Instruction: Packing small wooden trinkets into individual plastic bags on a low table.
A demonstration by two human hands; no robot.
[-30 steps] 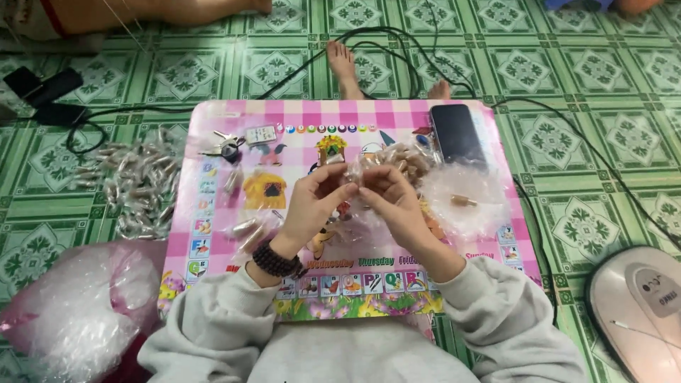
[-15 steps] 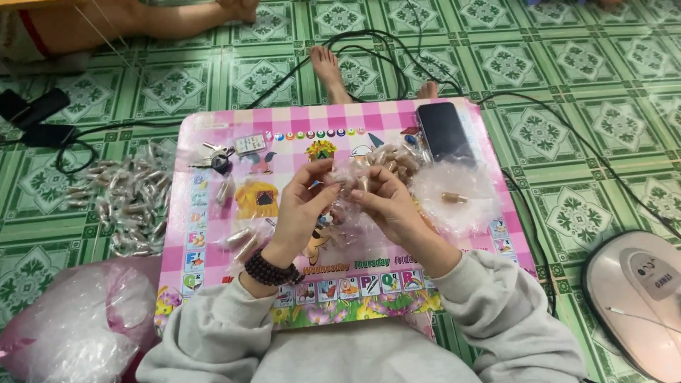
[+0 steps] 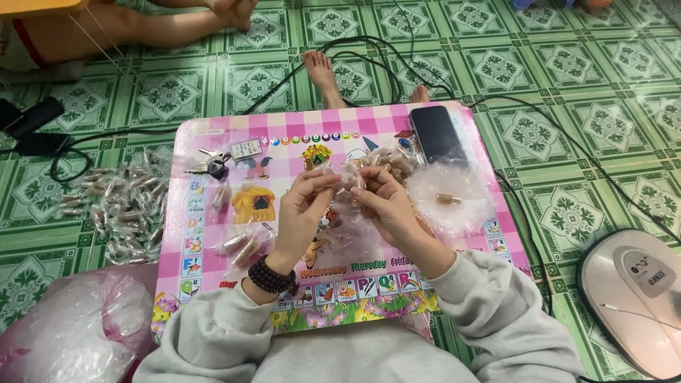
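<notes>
Head view: looking down on a pink children's lap table at frame centre, set on a green patterned tile floor.
Left hand: just left of centre, fingers pinched shut on one end of a small clear wrapper; beaded bracelet on the wrist.
Right hand: just right of centre, fingertips closed on the wrapper's other end, so both hands meet over it, raised just above the table.
Wrapper: held between both hands near frame centre, apparently pulled taut for twisting or sealing; contents too small to tell.
Loose pieces: a few wrapped items lying lower left of the hands on the table.
Clear bag: right of the hands, open, within easy reach.
Phone: dark, upper right of the table.
Keys: upper left of the table.
Finished pile: many wrapped pieces on the floor, left of frame.
Plastic bag: lower left corner.
Bare foot: upper centre, beyond the table.
Other person's arm: upper left edge.
</notes>
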